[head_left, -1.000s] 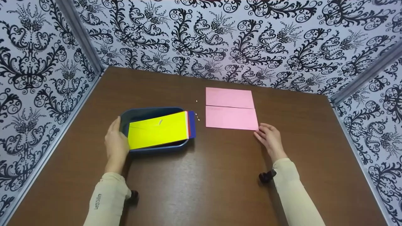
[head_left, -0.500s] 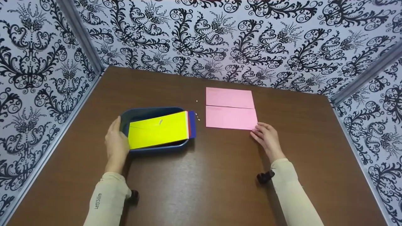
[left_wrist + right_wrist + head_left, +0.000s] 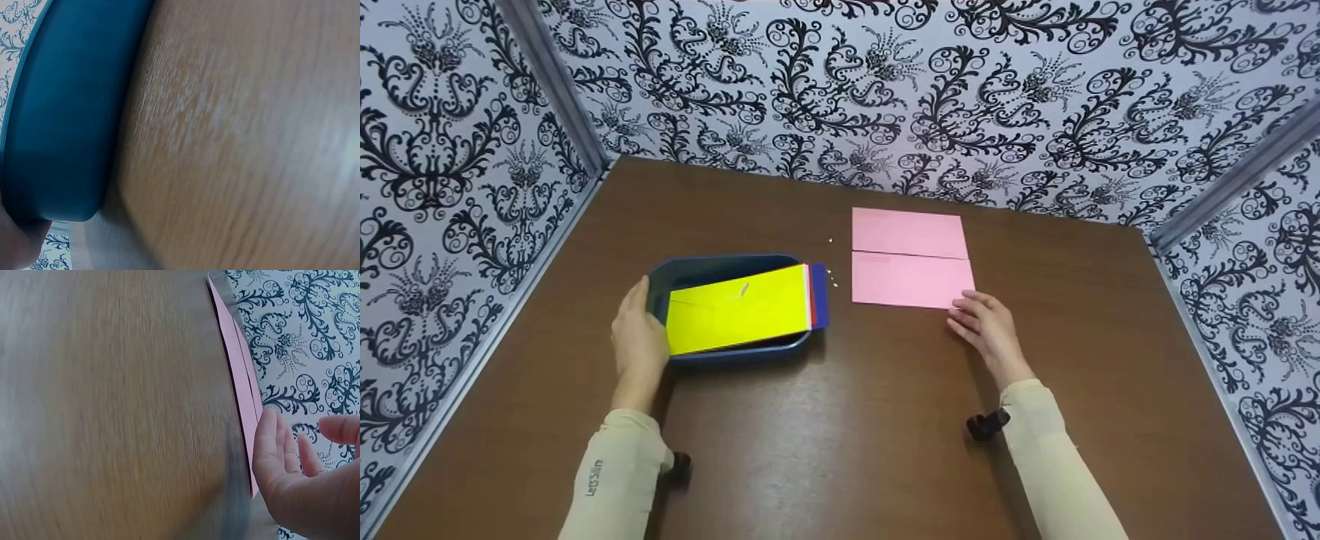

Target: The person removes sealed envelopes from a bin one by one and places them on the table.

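Left hand [image 3: 639,341] grips blue tray [image 3: 765,351]; with room between, loose-fingered right hand [image 3: 987,328] touches pink card's [image 3: 911,279] edge

The left tray [image 3: 709,271] is dark blue, its top sheet [image 3: 739,315] yellow, the right paper [image 3: 911,279] pink, the far wall [image 3: 870,112] black-scrolled white.

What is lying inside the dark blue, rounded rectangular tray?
On top lies a flat yellow rectangular piece. From under its right end show a pale edge, a red edge and a dark blue edge. Their other parts, and whatever lies beneath inside the tray, are covered.
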### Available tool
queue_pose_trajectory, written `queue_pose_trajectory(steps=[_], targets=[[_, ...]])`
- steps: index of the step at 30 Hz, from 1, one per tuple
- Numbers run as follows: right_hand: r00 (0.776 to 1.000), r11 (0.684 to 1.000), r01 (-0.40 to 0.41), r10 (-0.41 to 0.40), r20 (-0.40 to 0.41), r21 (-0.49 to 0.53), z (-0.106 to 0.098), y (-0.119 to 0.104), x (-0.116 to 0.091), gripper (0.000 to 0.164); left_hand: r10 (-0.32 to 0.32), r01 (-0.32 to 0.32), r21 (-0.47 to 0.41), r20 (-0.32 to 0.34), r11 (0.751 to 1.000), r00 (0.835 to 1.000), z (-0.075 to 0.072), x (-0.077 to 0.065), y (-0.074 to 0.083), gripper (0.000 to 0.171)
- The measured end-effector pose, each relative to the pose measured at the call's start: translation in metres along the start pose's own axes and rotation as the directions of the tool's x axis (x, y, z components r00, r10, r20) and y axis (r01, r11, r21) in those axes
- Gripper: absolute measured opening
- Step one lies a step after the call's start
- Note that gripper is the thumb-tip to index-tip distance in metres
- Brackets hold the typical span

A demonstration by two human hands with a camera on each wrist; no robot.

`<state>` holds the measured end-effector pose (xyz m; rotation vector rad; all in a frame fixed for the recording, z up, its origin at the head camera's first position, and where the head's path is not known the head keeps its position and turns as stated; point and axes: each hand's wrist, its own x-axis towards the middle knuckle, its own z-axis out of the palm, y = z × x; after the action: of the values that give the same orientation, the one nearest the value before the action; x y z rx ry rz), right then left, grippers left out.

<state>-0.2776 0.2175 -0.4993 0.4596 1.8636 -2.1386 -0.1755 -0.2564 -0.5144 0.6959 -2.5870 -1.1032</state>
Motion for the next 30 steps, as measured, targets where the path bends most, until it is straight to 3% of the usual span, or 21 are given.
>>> queue_pose_trajectory(steps=[30], targets=[[0.991,0.998,0.054,-0.049,0.122,-0.037,0.033,0.0,-0.012,0.033,-0.009,0.009,-0.002,-0.003,1.0,1.0,0.0,0.0,0.0,0.056]])
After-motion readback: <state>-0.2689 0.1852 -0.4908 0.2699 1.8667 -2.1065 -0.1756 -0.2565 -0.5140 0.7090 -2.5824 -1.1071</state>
